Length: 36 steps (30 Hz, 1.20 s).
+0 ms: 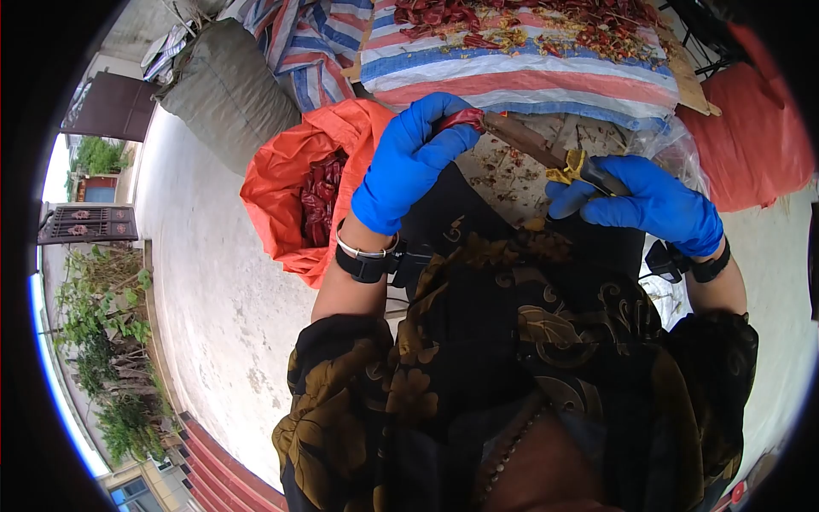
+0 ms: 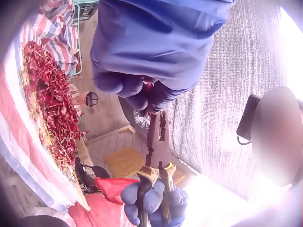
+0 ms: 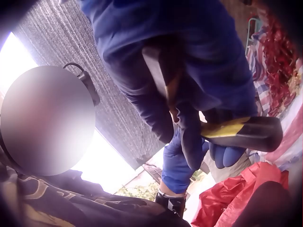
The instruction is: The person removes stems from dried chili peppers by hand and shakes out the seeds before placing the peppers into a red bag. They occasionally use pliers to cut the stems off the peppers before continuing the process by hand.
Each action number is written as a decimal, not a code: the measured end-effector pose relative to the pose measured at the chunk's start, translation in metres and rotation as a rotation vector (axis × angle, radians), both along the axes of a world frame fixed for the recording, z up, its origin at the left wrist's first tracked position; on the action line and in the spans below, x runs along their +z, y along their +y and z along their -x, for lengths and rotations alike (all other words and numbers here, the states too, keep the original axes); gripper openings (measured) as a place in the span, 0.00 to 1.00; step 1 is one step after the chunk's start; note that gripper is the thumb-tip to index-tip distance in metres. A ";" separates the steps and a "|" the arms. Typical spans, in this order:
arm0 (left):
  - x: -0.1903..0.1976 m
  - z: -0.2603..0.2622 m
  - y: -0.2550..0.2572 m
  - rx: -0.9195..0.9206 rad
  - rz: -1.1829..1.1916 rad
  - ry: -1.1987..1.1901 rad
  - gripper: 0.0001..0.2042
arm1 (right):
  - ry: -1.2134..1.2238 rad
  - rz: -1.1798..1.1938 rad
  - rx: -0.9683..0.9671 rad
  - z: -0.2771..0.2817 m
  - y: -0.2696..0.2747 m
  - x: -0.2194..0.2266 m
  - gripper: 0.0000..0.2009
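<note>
Carefully, our left hand pinches a dried chili at the tip of the pliers, whose handles our right hand grips closed. We should judge the bite close to the stem and keep fingertips clear.

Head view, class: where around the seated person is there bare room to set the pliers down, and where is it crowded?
Free: the pale concrete floor left of the orange bag, bordered by the grey sack. Crowded: the striped sheet ahead is spread with dried chillies. The left hand holds a chilli; the right hand holds the pliers.
</note>
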<state>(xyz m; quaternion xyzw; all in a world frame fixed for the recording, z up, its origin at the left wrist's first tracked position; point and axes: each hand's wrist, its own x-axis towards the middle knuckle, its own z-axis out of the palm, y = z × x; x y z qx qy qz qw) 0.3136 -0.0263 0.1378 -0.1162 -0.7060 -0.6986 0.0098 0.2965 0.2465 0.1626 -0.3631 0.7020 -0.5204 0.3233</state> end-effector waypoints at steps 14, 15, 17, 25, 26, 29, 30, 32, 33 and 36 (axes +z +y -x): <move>-0.001 0.004 0.005 0.116 0.351 0.189 0.09 | -0.103 -0.239 -0.097 0.005 0.004 0.002 0.14; -0.002 0.004 0.004 0.140 0.307 0.173 0.09 | -0.090 -0.248 -0.137 0.008 0.007 -0.002 0.14; -0.002 0.006 0.001 0.242 0.045 0.084 0.08 | -0.182 -0.047 -0.197 0.015 0.014 -0.008 0.14; -0.002 0.007 -0.006 0.319 -0.107 0.034 0.07 | 0.028 -0.285 -0.700 0.131 0.107 -0.076 0.14; -0.003 0.008 -0.006 0.320 -0.138 0.021 0.07 | -0.007 -0.304 -0.808 0.138 0.116 -0.079 0.15; -0.003 0.007 -0.011 0.319 -0.184 -0.001 0.07 | 0.316 -0.363 -0.888 0.188 0.170 -0.131 0.13; -0.003 0.008 -0.013 0.297 -0.196 -0.013 0.07 | 0.490 -0.323 -0.805 0.199 0.187 -0.146 0.12; -0.002 0.010 -0.019 0.293 -0.250 -0.037 0.07 | 0.337 -0.291 -0.927 0.205 0.201 -0.149 0.11; -0.002 0.012 -0.023 0.278 -0.307 -0.061 0.07 | 0.318 -0.307 -0.950 0.209 0.208 -0.151 0.10; -0.018 0.018 -0.051 0.256 -0.466 -0.141 0.08 | 0.614 -0.678 -0.787 0.234 0.222 -0.151 0.11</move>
